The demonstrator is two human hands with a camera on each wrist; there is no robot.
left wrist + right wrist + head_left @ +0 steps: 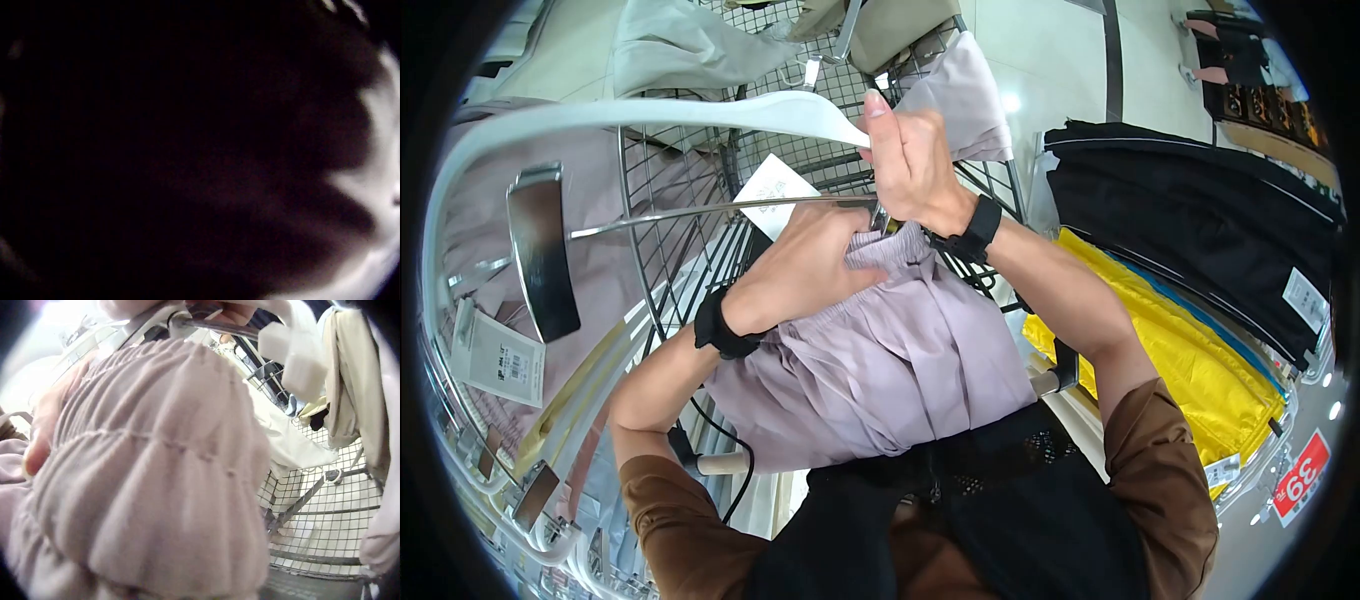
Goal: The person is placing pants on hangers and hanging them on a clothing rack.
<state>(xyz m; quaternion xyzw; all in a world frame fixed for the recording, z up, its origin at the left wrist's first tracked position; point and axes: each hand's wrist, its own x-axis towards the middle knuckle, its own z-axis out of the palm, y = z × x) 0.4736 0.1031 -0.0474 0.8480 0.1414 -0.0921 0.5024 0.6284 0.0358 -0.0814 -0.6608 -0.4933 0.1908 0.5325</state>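
In the head view my left hand [800,270] grips the gathered elastic waistband of a pale lilac garment [880,360] that hangs down against my body. Just above it my right hand [910,160], thumb up, holds the right end of a white hanger [700,110] where its metal clip bar [720,210] ends. The right wrist view is filled by the ribbed waistband [156,456], with fingers of my left hand [44,431] at its left edge and the metal bar [212,325] above. The left wrist view is almost wholly dark.
A wire mesh cart [700,200] holding light-coloured clothes stands right behind the hands. A paper tag [775,190] hangs by the bar. Black garments [1200,220] and yellow garments [1200,370] hang on a rack at the right, above a red price sign [1300,475]. More hangers and tagged clothes [500,360] crowd the left.
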